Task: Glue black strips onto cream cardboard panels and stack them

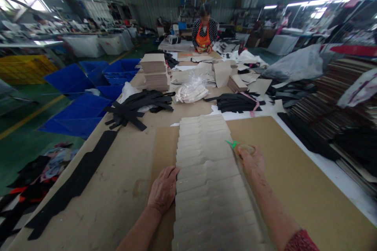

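While left hand [163, 189] lies flat on beige pieces [207, 196], right hand [253, 163] grips green-tipped tool [235, 144].

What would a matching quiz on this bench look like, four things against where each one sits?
Things:
1. left hand
2. right hand
3. black strips
4. blue bins

Places:
A. on the floor, left of the table
B. flat on the left edge of the beige row
C. piled on the table, beyond the row
D. at the row's right edge, grip closed on what looks like a tape roll

Pairs: 1-B, 2-D, 3-C, 4-A
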A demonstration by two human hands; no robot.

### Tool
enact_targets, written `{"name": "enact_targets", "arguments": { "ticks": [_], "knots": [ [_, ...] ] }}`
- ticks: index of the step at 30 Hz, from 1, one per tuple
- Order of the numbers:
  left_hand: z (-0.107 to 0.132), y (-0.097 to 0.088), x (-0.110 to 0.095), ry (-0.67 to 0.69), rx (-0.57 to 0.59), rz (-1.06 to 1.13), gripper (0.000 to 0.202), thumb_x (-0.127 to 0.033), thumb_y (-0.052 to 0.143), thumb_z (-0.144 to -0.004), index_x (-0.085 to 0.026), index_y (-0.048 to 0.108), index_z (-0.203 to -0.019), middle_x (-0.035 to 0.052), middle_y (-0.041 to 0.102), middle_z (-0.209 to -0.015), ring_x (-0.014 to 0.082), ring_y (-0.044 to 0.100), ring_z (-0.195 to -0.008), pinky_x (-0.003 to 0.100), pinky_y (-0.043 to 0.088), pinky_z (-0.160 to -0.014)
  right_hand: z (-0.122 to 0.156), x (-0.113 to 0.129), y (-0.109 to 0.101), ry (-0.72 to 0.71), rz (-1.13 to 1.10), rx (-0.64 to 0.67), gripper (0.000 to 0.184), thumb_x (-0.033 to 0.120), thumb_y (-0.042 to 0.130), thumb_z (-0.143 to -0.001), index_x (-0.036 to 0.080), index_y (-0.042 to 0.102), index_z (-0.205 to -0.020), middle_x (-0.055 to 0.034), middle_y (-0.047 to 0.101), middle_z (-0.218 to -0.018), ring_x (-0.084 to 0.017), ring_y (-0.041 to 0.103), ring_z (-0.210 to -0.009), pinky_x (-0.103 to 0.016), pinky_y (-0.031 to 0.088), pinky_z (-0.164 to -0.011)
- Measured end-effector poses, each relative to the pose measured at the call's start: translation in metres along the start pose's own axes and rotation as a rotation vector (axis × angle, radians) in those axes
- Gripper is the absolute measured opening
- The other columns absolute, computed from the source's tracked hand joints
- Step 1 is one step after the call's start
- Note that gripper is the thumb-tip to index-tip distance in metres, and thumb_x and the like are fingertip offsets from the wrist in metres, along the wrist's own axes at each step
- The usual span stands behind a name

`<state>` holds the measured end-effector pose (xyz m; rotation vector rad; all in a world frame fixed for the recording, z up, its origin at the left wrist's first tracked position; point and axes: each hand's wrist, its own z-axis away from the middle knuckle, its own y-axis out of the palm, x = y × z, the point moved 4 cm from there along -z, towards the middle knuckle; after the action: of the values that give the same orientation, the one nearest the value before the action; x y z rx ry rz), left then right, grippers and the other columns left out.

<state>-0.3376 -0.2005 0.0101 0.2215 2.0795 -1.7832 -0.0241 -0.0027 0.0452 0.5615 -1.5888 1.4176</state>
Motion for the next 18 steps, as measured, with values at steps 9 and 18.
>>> {"name": "enact_targets", "arguments": {
  "ticks": [9,18],
  "knots": [
    [0.001,0.000,0.000,-0.001,0.017,-0.006,0.039,-0.015,0.039,-0.093,-0.023,0.056,-0.127,0.0067,0.059,-0.124,0.0206,0.052,-0.115,0.036,0.043,-0.105,0.021,-0.003,0.021,0.126,-0.226,0.190,0.047,0.053,0.071,-0.062,0.020,0.058,-0.094,-0.0037,0.069,-0.072,-0.022,0.065,-0.054,-0.028,0.045,-0.037],
    [0.001,0.002,0.001,0.000,0.017,-0.006,0.040,-0.014,0.040,-0.093,-0.023,0.055,-0.128,0.0063,0.058,-0.125,0.0205,0.051,-0.116,0.036,0.043,-0.105,-0.010,-0.004,0.029,0.118,-0.307,0.073,0.053,0.055,0.067,-0.065,0.019,0.054,-0.101,-0.0067,0.070,-0.084,-0.021,0.066,-0.064,-0.025,0.049,-0.040]
  ]
}}
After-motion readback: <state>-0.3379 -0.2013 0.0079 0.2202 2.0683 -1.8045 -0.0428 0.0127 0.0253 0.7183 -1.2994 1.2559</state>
